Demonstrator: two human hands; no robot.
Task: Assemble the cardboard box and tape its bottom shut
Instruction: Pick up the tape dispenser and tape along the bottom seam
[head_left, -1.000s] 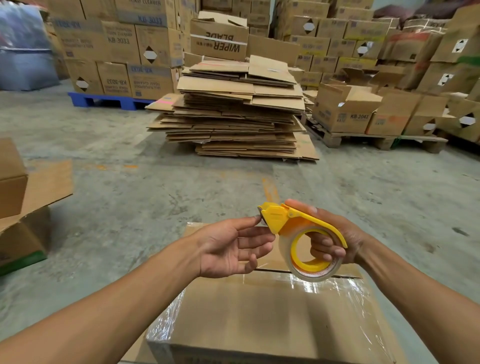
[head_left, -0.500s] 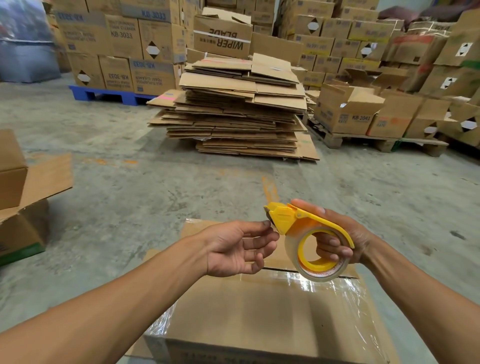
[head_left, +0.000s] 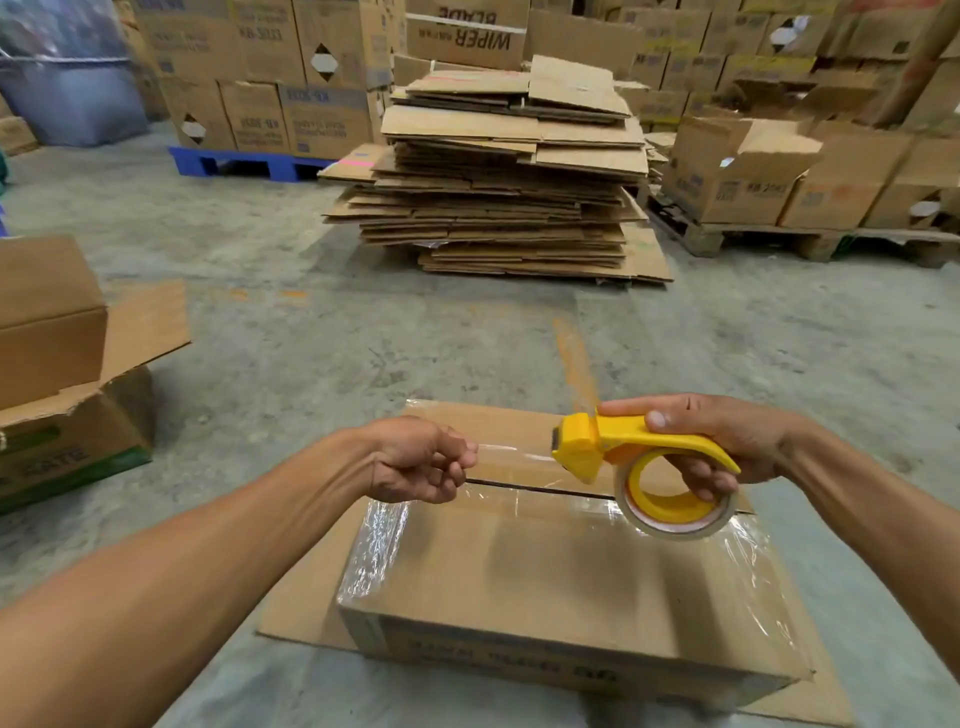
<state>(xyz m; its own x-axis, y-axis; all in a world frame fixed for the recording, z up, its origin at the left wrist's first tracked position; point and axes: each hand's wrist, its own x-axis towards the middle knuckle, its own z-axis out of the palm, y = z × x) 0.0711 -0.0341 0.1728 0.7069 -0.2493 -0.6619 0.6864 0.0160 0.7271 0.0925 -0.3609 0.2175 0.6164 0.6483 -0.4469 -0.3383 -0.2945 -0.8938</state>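
Both hands engaged: left hand (head_left: 423, 460) pinches the tape end, right hand (head_left: 719, 447) grips the yellow dispenser (head_left: 618, 452) above the floor-standing box (head_left: 561, 582); recommend taut strip, centred over seam.

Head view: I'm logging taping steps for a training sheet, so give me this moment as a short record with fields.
left hand: pinches the free end of the clear tape strip
right hand: grips the yellow tape dispenser
tape strip: stretched between the hands, above the box
cardboard box: on the floor, seam across its top still open, clear tape on both ends
setting: stack of flattened cartons beyond on the concrete floor
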